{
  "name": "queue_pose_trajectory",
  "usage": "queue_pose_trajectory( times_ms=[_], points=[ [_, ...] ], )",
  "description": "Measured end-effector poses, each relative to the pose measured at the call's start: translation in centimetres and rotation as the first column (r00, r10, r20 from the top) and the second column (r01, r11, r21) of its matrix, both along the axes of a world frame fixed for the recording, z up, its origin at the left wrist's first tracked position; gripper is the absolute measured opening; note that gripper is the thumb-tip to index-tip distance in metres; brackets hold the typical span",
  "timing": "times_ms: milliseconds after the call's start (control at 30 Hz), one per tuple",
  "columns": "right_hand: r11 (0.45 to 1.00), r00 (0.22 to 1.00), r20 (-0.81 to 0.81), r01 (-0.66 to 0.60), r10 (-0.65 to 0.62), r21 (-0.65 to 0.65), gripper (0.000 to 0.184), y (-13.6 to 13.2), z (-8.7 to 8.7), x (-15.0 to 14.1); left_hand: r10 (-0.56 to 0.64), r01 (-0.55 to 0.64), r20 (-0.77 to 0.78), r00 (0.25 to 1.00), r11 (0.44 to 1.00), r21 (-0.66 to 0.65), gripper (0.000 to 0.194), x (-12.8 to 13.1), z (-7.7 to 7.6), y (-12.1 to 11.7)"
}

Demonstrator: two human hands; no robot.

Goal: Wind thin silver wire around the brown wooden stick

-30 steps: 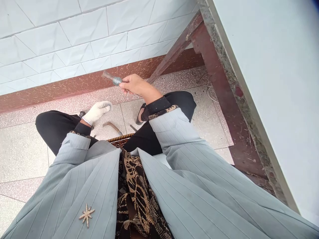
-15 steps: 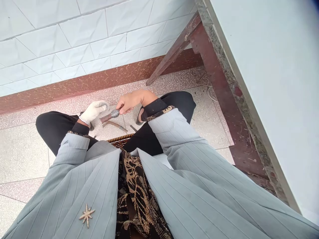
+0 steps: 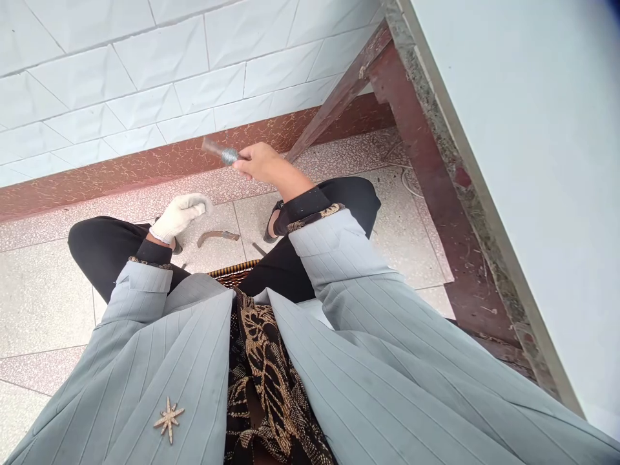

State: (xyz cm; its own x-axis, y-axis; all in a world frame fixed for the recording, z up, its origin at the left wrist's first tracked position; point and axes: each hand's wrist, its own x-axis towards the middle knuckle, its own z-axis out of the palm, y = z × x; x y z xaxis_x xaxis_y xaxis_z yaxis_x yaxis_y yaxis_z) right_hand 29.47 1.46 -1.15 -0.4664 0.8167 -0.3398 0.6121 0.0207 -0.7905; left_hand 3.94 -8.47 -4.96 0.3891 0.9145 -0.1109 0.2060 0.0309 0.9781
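Observation:
My bare right hand (image 3: 259,161) is raised above the floor, closed around a short tool (image 3: 220,152) with a wire-wrapped handle and a dark head that points left. My left hand (image 3: 180,214), in a white glove, is low over the tiled floor with its fingers curled; whatever is under them is hidden. A bent rusty metal piece (image 3: 217,236) lies on the floor just right of the gloved hand. I am sitting with my knees apart in black trousers and a grey striped jacket.
A woven basket rim (image 3: 235,271) shows between my knees. A white-tiled wall (image 3: 145,77) with a red-brown skirting runs across the back. A wooden leg (image 3: 339,97) slants down from a table edge (image 3: 465,174) on the right. A sandalled foot (image 3: 276,223) is near my right sleeve.
My right hand struck down with the tool onto the metal piece half a second ago and has risen again. The metal piece has turned slightly. The gloved hand stayed put.

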Motion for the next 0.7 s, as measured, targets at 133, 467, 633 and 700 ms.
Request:
queue_pose_trajectory(
  times_ms=[133, 467, 633, 700],
  points=[
    [0.970, 0.894, 0.411, -0.232, 0.181, 0.077, 0.013, -0.5, -0.6, -1.2, 0.056, -0.055, -0.019, 0.998, 0.998, 0.030, 0.021, -0.2, -0.1, 0.0],
    [0.623, 0.687, -0.175, -0.718, 0.705, -0.310, 0.019, -2.8, 1.3, -1.1, 0.107, -0.104, -0.053, 0.993, 0.993, 0.056, 0.020, 0.2, -0.8, 0.2],
    [0.992, 0.870, -0.489, -0.111, 0.064, -0.068, 0.033, -1.9, 1.1, 0.4, 0.062, -0.062, 0.000, 0.998, 0.998, -0.022, 0.025, 0.7, -1.4, 0.4],
    [0.995, 0.870, -0.485, 0.063, -0.090, -0.071, 0.033, -1.3, 0.4, 0.2, -0.015, 0.014, -0.080, 0.997, 1.000, -0.019, 0.025, 0.9, -1.3, 0.3]
  ],
)
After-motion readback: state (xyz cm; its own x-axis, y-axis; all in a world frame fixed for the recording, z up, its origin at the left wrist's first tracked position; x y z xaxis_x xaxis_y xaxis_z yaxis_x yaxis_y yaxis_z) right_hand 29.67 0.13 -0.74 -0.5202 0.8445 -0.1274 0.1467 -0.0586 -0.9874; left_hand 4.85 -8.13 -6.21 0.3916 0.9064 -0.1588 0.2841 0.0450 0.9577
